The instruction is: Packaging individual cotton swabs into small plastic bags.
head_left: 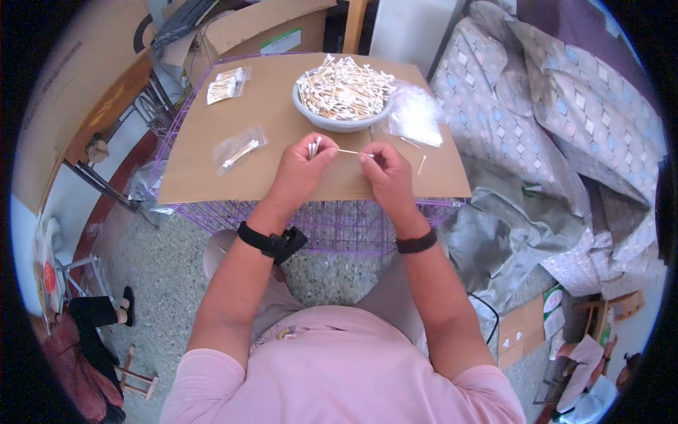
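My left hand (300,169) is closed around a few cotton swabs (315,146), their white tips standing up from the fingers. One more cotton swab (347,150) stretches level between both hands. Its right end is pinched by the thumb and fingers of my right hand (390,177). Just beyond the hands, a grey-blue bowl (342,126) is heaped with cotton swabs (346,86). Left of my left hand lies a clear bag (226,157) with several swabs in it. Two loose swabs, one a thin stick (421,165), rest right of my right hand.
A cardboard sheet (198,166) tops a purple wire cage (339,230). Clear plastic bags (417,116) lie right of the bowl; filled swab bags (224,86) lie far left. Patterned fabric (522,106) hangs at right. Other people show at the lower left and lower right.
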Demonstrator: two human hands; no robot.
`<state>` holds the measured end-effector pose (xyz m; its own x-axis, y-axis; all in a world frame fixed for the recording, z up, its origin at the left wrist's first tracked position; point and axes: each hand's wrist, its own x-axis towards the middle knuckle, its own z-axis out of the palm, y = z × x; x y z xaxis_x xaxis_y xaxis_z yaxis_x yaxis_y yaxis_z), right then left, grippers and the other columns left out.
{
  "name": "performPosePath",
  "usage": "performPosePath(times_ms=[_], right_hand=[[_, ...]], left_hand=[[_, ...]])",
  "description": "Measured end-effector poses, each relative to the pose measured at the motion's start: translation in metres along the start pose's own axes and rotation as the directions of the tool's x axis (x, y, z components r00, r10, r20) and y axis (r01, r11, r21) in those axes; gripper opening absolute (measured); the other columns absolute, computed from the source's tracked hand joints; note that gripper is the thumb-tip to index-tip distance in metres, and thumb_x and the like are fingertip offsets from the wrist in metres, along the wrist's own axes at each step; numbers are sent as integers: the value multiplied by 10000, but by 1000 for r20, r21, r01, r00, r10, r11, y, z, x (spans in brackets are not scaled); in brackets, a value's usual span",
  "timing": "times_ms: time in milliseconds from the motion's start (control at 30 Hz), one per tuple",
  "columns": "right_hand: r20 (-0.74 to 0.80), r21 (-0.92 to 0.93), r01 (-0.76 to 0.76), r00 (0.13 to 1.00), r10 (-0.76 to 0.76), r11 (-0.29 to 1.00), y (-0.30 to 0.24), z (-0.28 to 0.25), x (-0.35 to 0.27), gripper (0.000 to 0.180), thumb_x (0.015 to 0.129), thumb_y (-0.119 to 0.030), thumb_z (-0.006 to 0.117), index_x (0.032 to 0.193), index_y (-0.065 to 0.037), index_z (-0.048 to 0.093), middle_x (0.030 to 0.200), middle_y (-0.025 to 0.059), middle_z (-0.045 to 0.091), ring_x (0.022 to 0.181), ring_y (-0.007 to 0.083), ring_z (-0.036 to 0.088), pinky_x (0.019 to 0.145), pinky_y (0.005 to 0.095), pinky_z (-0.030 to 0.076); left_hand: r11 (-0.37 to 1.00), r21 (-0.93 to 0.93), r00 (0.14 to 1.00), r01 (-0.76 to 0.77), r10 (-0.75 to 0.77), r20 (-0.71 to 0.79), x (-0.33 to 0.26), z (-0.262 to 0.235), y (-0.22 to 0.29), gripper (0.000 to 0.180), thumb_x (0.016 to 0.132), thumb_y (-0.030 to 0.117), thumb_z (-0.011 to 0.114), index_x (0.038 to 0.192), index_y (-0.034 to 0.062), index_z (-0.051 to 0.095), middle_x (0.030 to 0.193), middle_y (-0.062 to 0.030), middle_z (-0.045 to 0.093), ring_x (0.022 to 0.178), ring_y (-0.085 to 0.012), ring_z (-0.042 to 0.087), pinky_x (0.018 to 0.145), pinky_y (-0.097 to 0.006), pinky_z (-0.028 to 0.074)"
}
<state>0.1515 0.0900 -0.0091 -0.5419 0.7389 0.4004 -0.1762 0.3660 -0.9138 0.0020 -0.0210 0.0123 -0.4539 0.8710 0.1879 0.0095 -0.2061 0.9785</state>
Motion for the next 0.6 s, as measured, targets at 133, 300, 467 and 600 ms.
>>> performPosePath(times_ms=[133,300,467,600], right_hand=[[36,1,1,999,-1,1000,-3,4,1,153,858,-49,654,1004,-38,611,829,-18,584,708,44,518,621,196,436],[9,60,24,1000,-24,998,-4,5,2,193,847,-19,657,1033,-39,609,846,-18,594,719,48,534,650,206,462],[5,52,-40,999,40,998,-11,4,0,113,871,-56,644,981,-37,622,814,-24,598,696,46,521,621,203,444],[13,-22,-9,1000,10,1000,-10,4,0,77,865,-65,648,932,-35,627,775,-24,592,682,54,519,611,214,441]], left_hand=[[995,-92,999,-30,26,-39,2,1,-2,37,926,136,608,930,100,605,694,91,479,545,5,365,452,-170,288],[986,-166,999,-25,20,-30,4,0,-5,61,925,134,612,963,89,597,687,86,475,535,6,371,445,-171,297],[993,-113,999,-32,27,-45,4,-1,-7,58,922,126,614,961,87,598,685,84,472,528,3,370,437,-170,288],[987,-153,998,-45,37,-58,4,0,-7,67,915,125,624,964,85,600,683,85,473,522,3,368,434,-168,281]])
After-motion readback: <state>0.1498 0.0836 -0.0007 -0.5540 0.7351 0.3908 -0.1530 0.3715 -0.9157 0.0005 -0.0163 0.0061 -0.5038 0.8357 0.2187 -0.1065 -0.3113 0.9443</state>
